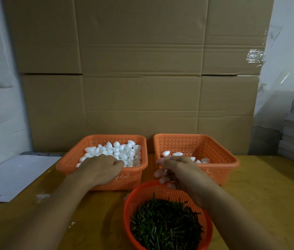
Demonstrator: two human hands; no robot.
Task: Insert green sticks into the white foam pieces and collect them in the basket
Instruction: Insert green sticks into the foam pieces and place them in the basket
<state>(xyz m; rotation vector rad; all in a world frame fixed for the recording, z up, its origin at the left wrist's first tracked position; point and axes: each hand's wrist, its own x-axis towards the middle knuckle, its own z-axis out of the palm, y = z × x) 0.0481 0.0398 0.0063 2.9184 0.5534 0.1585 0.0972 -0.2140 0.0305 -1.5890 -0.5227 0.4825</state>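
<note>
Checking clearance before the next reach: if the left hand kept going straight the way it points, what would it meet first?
The left hand points into the left basket, so it would likely meet the white foam pieces first; it may touch them already, depth unclear.

I've got just the one view here, a wide-angle camera up on the person's head, looking forward and down across the wooden table [261,186] toward a cardboard wall [139,69] that fills the upper half and bows at the edges. It sits close in: both forearms rise from the bottom edge, the left hand [100,168] and right hand [174,173] land near mid-frame, and the round basket [127,210] nearest me is cut off by the lower border. With no second camera running, no part of the scene is shared between views.
</note>
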